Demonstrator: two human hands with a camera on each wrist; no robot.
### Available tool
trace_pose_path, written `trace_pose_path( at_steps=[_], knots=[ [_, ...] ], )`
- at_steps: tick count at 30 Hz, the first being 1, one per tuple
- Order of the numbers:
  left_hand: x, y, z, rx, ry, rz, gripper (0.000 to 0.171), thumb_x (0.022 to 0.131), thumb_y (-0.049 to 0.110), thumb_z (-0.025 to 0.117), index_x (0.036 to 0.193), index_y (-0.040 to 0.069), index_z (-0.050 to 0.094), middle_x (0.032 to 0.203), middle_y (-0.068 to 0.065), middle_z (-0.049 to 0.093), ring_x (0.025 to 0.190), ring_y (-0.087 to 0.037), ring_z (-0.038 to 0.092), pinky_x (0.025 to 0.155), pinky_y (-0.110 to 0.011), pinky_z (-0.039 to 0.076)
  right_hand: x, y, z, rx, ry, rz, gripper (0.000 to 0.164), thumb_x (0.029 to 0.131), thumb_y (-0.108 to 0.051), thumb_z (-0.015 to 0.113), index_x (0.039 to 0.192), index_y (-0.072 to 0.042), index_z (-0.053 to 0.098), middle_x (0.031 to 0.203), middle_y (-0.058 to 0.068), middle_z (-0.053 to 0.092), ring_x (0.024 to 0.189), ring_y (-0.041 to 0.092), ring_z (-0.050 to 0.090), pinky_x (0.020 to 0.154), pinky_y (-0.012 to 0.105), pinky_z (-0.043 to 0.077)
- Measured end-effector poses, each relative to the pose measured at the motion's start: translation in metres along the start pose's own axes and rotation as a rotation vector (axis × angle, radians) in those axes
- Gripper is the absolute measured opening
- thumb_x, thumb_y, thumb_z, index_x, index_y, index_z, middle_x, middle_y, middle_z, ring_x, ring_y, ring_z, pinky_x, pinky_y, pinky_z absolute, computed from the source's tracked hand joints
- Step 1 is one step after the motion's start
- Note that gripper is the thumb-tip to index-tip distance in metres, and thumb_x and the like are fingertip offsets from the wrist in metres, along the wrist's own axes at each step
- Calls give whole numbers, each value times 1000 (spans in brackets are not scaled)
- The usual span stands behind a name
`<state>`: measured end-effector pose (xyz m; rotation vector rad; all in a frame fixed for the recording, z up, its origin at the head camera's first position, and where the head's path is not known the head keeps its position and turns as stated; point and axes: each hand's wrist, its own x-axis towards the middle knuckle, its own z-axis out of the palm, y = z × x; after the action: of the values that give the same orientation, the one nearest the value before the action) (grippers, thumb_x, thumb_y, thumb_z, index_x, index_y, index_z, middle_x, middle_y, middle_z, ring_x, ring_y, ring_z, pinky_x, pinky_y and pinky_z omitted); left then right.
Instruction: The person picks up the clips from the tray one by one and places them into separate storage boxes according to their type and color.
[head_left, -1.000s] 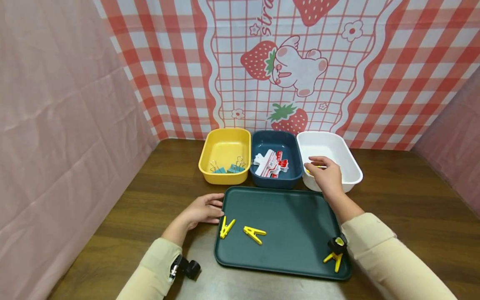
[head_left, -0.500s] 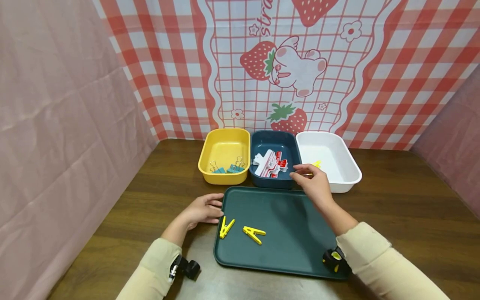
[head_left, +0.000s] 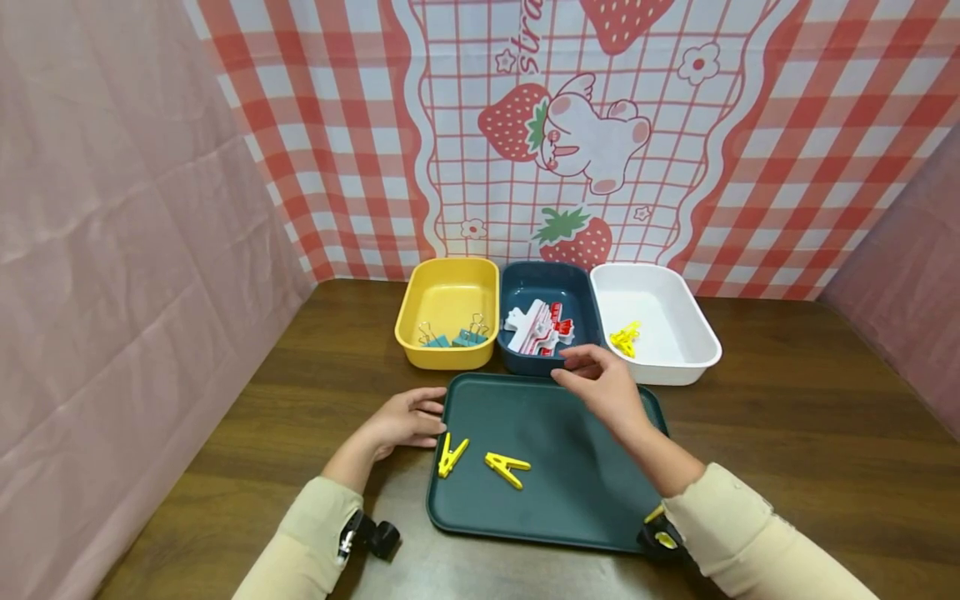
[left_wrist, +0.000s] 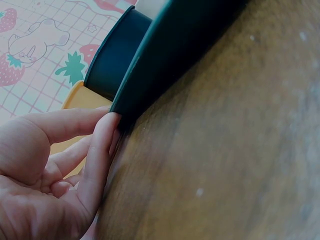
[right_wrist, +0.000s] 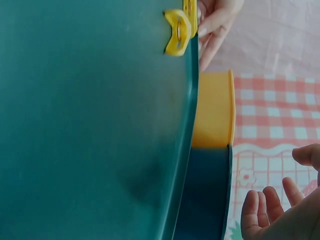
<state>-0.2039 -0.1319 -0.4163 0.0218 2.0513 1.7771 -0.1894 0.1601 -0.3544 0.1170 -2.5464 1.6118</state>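
My left hand (head_left: pixel 408 419) rests at the left edge of the dark green tray (head_left: pixel 555 525), fingers relaxed. In the left wrist view its thumb and index fingertips touch the tray's rim (left_wrist: pixel 131 75). My right hand (head_left: pixel 603 387) is in the air over the tray's back edge, fingers loosely bent and holding nothing. Two yellow clothespins lie on the tray: one clothespin (head_left: pixel 452 456) by the left rim, another clothespin (head_left: pixel 507 468) to its right. The tip of a further yellow piece (head_left: pixel 654 514) shows beside the right wrist camera, mostly hidden. Several yellow clothespins (head_left: pixel 625 339) sit in the white bin (head_left: pixel 678 321).
Behind the tray, a yellow bin (head_left: pixel 450 292) holds teal binder clips (head_left: pixel 471 337). The navy bin (head_left: pixel 551 279) beside it holds white and red clips (head_left: pixel 538 329). A checked cloth (head_left: pixel 352 167) hangs behind the wooden table (head_left: pixel 300 375).
My right hand has moved left from the white bin to over the tray's back edge, leaving a yellow clothespin in the bin. My left hand stays at the tray's edge.
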Motion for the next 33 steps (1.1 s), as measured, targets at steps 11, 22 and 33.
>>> trace_pose_path(
  at_steps=[11,22,33],
  knots=[
    [-1,0,1,-12,-6,4,60,82,-8,62,138,2,41,118,-20,50,81,-19,62,71,-35,56,-17,-5,13,-27,-72,-12,32,79,-18,75,108,-7,66,103,13,60,90,24,55,70,32,50],
    [-1,1,0,-6,-13,8,60,83,-8,62,138,1,41,118,-20,50,81,-19,61,70,-34,56,-32,-5,26,-29,-183,26,34,76,-20,77,107,-9,66,106,11,62,91,23,54,67,31,50],
    [-2,1,1,-9,-10,10,60,83,-8,62,138,1,41,118,-20,50,81,-19,61,69,-34,57,-42,0,38,-60,-351,-40,39,76,-14,78,111,-3,65,104,13,62,86,23,56,62,30,51]
  ],
)
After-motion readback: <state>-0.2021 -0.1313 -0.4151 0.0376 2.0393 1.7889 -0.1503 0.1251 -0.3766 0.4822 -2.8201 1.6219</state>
